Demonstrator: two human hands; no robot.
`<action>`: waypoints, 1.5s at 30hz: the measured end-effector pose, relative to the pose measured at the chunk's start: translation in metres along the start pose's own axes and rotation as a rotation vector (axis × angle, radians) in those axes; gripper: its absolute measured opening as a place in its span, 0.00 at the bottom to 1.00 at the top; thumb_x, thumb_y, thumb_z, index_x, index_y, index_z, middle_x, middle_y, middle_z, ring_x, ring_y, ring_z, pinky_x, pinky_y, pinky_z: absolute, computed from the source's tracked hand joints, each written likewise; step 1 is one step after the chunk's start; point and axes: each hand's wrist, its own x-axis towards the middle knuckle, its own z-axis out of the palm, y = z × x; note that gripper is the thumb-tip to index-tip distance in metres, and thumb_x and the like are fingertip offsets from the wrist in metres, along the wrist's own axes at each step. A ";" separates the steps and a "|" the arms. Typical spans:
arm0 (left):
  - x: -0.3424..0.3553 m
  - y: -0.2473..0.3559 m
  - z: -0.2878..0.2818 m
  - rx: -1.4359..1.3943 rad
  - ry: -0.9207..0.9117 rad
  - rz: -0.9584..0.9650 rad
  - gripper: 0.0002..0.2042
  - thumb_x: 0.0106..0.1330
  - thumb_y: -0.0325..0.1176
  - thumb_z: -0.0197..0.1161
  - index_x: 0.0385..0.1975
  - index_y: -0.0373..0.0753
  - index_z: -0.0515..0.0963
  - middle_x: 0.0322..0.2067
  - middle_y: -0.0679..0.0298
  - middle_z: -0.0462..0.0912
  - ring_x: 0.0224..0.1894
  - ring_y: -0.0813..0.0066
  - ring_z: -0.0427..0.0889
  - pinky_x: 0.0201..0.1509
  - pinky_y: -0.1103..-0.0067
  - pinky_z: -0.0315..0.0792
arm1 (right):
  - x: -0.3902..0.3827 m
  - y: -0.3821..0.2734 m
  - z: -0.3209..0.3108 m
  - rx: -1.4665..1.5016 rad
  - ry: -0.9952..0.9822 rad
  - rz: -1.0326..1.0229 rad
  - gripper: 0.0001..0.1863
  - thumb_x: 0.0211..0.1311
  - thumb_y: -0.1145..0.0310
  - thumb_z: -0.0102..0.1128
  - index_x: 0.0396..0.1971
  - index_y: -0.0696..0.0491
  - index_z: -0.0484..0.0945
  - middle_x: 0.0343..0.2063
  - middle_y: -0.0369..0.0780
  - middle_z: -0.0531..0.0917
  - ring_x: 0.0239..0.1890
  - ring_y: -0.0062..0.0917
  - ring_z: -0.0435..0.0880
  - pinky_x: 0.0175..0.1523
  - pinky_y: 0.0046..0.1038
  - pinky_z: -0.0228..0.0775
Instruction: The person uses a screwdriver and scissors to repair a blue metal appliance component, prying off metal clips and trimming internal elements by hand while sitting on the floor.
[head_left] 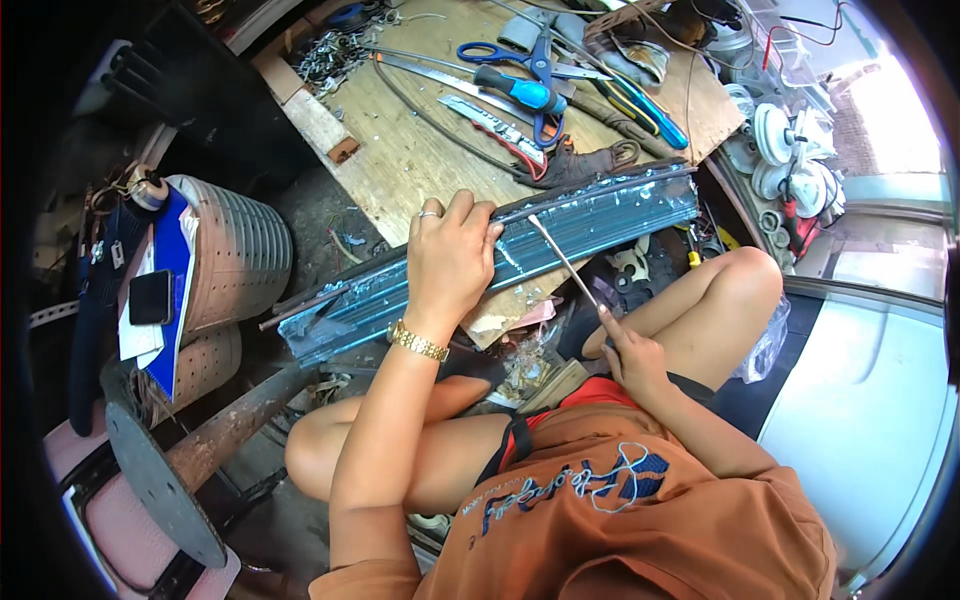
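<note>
A long, finned metal strip (590,215), blue-grey with white flecks, lies diagonally across the near edge of the wooden work board (380,160), dark rods along its far side. My left hand (447,260) grips it near the middle, fingers curled over the far edge. My right hand (630,355) is closed on a slender metal tool (565,260), whose tip touches the strip just right of my left fingers. The tool's handle is hidden in my hand.
Scissors (540,70), screwdrivers (520,90), blades and scraps cover the board's back. At left stand a perforated drum (245,260) with a phone (150,298) on papers, and a round plate (160,485) on a post. White parts (775,135) and a pale panel (850,400) are at right.
</note>
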 end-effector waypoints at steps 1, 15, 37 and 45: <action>0.004 0.003 -0.002 -0.012 0.006 0.017 0.10 0.68 0.37 0.67 0.45 0.42 0.85 0.42 0.61 0.80 0.44 0.53 0.77 0.51 0.62 0.72 | 0.001 0.009 0.011 0.005 0.017 -0.016 0.40 0.69 0.63 0.67 0.79 0.38 0.63 0.33 0.42 0.84 0.28 0.41 0.86 0.31 0.41 0.79; 0.025 0.016 0.001 -0.079 0.144 0.093 0.11 0.68 0.40 0.68 0.46 0.45 0.87 0.43 0.61 0.83 0.51 0.55 0.81 0.57 0.61 0.69 | -0.001 0.009 -0.195 0.087 -0.025 -0.150 0.30 0.65 0.74 0.66 0.68 0.48 0.74 0.40 0.49 0.88 0.42 0.49 0.89 0.49 0.45 0.79; 0.026 0.024 0.026 -0.256 -0.002 0.060 0.08 0.65 0.33 0.71 0.38 0.37 0.87 0.35 0.55 0.83 0.43 0.50 0.81 0.51 0.60 0.76 | 0.142 -0.037 -0.326 -0.242 -0.605 -0.052 0.21 0.69 0.69 0.63 0.61 0.46 0.84 0.34 0.50 0.89 0.34 0.46 0.88 0.44 0.43 0.78; 0.025 0.019 0.027 -0.232 -0.006 0.035 0.08 0.65 0.34 0.70 0.40 0.39 0.87 0.36 0.57 0.82 0.43 0.52 0.81 0.50 0.61 0.76 | 0.227 -0.071 -0.346 -0.393 -0.823 -0.144 0.20 0.67 0.68 0.65 0.59 0.43 0.86 0.28 0.47 0.88 0.33 0.46 0.88 0.44 0.46 0.79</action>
